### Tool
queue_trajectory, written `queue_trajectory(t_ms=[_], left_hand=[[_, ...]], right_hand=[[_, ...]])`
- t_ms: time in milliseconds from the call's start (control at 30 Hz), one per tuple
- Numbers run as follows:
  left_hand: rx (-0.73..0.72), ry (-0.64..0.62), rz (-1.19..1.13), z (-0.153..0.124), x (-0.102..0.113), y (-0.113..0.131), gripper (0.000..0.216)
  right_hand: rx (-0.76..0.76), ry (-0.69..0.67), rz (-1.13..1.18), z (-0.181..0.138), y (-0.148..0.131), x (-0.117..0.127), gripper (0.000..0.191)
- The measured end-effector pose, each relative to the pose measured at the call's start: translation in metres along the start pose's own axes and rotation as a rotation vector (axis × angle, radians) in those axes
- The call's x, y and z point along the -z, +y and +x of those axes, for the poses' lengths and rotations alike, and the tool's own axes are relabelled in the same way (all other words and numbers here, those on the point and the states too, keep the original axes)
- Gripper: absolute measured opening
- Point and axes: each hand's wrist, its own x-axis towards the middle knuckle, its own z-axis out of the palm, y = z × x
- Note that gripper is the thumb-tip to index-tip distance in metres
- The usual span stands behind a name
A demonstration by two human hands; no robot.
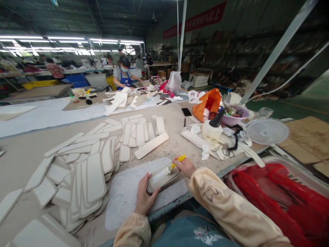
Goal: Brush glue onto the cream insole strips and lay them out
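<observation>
My left hand (144,195) lies flat with fingers spread on the near end of a small stack of white padded strips (163,178), which rests on a pale work mat (128,192) at the table's front edge. My right hand (184,166) pinches a yellow-handled brush (177,162) whose white bristle end touches the top strip. Both forearms wear cream sleeve covers.
Fanned rows of white strips (92,171) cover the table to the left and centre. To the right lie a glue bottle (214,125), scissors (227,151), a phone (186,112), an orange bag (209,101), a small fan (267,131). A red-lined bin (272,195) stands at right. Another person (124,77) works far behind.
</observation>
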Motion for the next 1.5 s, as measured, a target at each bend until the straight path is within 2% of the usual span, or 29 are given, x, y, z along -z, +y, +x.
queue_trajectory(t_ms=[267,433,500,567,700,833,933,1133,1500], left_hand=[[0.003,0.008,-0.021,0.001,0.001,0.003,0.074],[0.022,0.008,-0.052,0.0,0.001,0.002,0.07],[0.029,0.003,-0.063,0.0,0.001,0.001,0.07],[0.03,-0.005,-0.069,0.0,0.002,0.002,0.071],[0.012,-0.041,-0.057,-0.001,0.003,0.003,0.075],[0.021,-0.055,-0.071,-0.002,0.002,0.003,0.078],[0.025,-0.048,-0.081,-0.002,0.002,0.002,0.08],[-0.009,-0.04,-0.04,0.0,0.001,0.002,0.079],[-0.031,-0.03,-0.007,0.0,0.001,0.0,0.075]], right_hand=[[-0.051,0.131,-0.235,0.009,0.014,0.06,0.021],[-0.025,0.22,-0.326,0.003,0.014,0.072,0.02],[0.008,0.236,-0.306,-0.004,0.01,0.063,0.02],[0.042,0.194,-0.157,-0.013,0.004,0.044,0.021],[0.016,-0.03,0.232,-0.028,-0.007,-0.009,0.02],[-0.008,-0.195,0.278,-0.033,-0.007,-0.047,0.016],[0.005,-0.224,0.256,-0.031,-0.002,-0.049,0.016],[-0.03,-0.188,0.147,-0.021,0.001,-0.013,0.016],[-0.023,0.039,-0.111,0.001,0.031,0.07,0.02]])
